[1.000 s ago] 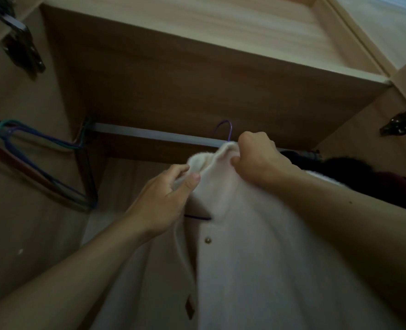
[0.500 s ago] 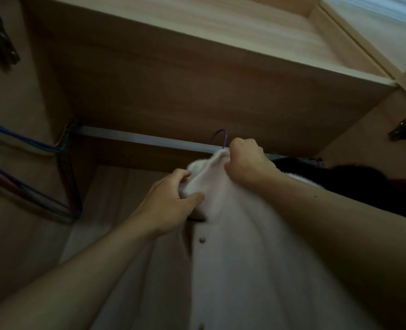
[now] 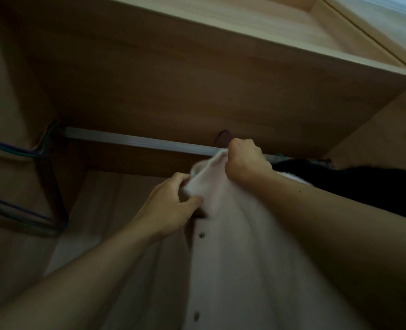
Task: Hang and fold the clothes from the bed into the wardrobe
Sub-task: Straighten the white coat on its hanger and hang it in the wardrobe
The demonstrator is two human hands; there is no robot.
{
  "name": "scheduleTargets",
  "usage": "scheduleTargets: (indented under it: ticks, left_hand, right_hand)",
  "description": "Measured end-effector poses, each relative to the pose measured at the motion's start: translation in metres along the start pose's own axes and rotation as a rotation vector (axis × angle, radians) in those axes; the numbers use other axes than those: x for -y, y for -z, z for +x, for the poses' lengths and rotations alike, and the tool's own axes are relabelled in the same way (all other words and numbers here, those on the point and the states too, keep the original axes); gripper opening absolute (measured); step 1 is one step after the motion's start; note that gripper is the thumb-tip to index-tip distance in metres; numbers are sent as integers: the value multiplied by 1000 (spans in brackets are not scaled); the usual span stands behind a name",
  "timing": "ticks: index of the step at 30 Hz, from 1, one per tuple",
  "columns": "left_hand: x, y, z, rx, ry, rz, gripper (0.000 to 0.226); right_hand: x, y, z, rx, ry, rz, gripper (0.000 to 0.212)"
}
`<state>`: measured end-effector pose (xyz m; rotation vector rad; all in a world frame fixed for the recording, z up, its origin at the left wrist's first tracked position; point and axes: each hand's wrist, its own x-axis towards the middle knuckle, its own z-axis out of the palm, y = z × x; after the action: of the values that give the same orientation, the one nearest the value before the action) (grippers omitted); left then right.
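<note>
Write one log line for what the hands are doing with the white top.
step: hanging top | left hand: pinches top | right hand: grips top's neck | hook: at rail | beside: dark clothes

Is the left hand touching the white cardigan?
Touching. The head view shows the left hand pinching the white cardigan at its collar edge, between thumb and fingers.

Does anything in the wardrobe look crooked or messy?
Yes. The white cardigan is bunched at its collar, where the left hand and right hand grip it under the rail. The empty hangers at the rail's left end are crowded together.
</note>
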<state>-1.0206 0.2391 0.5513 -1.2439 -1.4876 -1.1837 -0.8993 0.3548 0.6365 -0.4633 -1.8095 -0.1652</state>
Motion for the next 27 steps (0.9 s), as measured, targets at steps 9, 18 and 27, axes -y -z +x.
scheduleTargets:
  ticks: [9, 18, 27]
  left_hand:
    - [18, -23, 10, 14, 29, -12, 50]
    - [34, -34, 4, -6, 44, 36, 53]
    - [24, -41, 4, 20, -105, 160, 52]
  right_hand:
    - [-3, -37, 9, 16, -6, 25, 25]
    - [-11, -51, 5, 8, 21, 0, 23]
    - [-20, -49, 10, 45, 73, -31, 25]
